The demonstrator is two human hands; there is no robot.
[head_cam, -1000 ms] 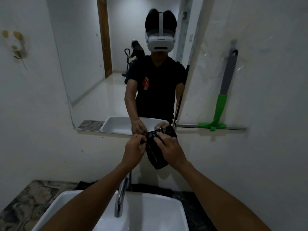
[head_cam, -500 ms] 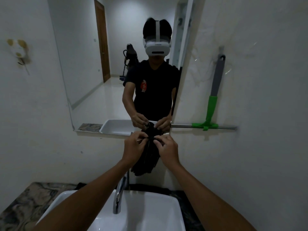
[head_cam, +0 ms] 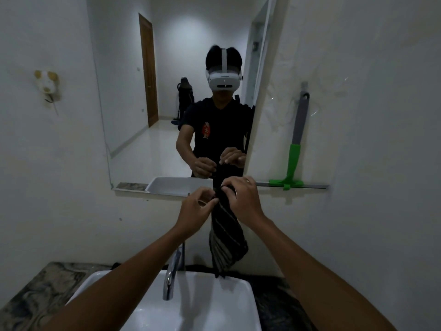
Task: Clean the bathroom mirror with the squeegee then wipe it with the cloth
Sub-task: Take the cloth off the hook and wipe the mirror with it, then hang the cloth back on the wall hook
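A dark striped cloth point(head_cam: 226, 237) hangs lengthwise in front of me, above the basin. My left hand point(head_cam: 195, 209) and my right hand point(head_cam: 243, 199) both pinch its top edge, close together, just below the mirror's lower edge. The mirror point(head_cam: 167, 103) fills the wall ahead and shows my reflection holding the cloth. The squeegee point(head_cam: 294, 151), with a grey handle and a green head, hangs on the wall to the right of the mirror, its blade resting on a narrow metal ledge point(head_cam: 312, 186).
A white basin point(head_cam: 214, 306) with a chrome tap point(head_cam: 171, 275) sits directly under my arms. Dark marbled counter point(head_cam: 40, 290) surrounds it. A small animal-shaped holder point(head_cam: 47, 86) is fixed to the left wall. White walls close in on both sides.
The cloth was bunched between my hands; it now hangs unfolded and longer, down to the basin. My view has tilted up a little and both hands sit slightly higher.
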